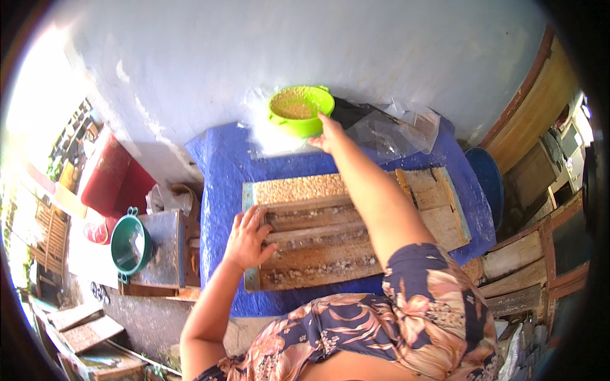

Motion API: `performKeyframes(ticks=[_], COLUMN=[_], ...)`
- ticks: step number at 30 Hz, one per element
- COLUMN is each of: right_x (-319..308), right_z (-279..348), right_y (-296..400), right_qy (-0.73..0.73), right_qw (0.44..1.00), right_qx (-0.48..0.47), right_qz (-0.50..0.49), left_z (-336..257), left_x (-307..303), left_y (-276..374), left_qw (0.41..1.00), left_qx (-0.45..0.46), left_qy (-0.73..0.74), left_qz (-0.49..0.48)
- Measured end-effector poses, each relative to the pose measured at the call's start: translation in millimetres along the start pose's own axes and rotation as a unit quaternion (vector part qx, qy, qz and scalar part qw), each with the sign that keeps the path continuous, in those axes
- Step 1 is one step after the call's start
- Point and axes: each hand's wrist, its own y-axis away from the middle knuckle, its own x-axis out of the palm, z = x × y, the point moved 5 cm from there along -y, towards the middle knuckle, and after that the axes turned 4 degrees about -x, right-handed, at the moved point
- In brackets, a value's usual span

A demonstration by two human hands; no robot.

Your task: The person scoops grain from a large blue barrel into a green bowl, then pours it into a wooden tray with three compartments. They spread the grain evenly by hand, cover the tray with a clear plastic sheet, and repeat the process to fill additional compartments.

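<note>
A lime-green plastic basin (pixel 312 127) stands at the back of the blue-covered table, with pale, bean-like grains (pixel 295 110) inside. My right hand (pixel 329 135) reaches out to the basin's right side, one digit at its rim and the others apart below. In front of me lies a shallow wooden tray (pixel 452 202) with light-blue ends. A layer of pale grains (pixel 300 188) fills its far strip. Wooden bars (pixel 319 233) run lengthwise over its nearer part. My left hand (pixel 248 240) rests with spread fingers on the tray's left end and the bar ends.
Clear plastic sheets (pixel 386 133) lie on the blue tarpaulin (pixel 224 157) against the wall. To the left, a dark green basin (pixel 131 245) sits on a wooden cabinet (pixel 164 247), near a red chair (pixel 114 176). A blue tub (pixel 486 183) stands beyond the table's right edge.
</note>
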Motion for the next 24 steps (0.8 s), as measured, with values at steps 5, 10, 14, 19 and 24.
performKeyframes(ticks=[5, 10, 14, 19, 24], right_x=[16.6, 18.4, -6.2, -122.9, -329.9], right_z=[-20.6, -14.0, 45.9, 148.1, 173.6], right_y=[-43.2, -33.8, 21.0, 149.8, 335.5], right_qy=[-0.043, -0.116, -0.214, -0.299, -0.222], right_qw=[0.997, 0.991, 0.974, 0.932, 0.913], right_qx=[-0.018, -0.026, -0.066, -0.157, -0.336], right_qz=[-0.064, -0.058, 0.037, 0.13, 0.059], left_z=[-5.1, 1.1, -5.1, -49.4, -126.1], left_x=[-2.6, -10.2, -24.1, -33.9, -25.8], left_y=[28.3, 64.6, 81.1, 85.5, 66.5], left_qw=[0.996, 0.99, 0.972, 0.959, 0.937], left_qx=[-0.057, -0.106, -0.08, -0.007, 0.065], left_qy=[0.058, 0.071, 0.154, 0.214, 0.307], left_qz=[-0.044, -0.064, -0.158, -0.185, -0.151])
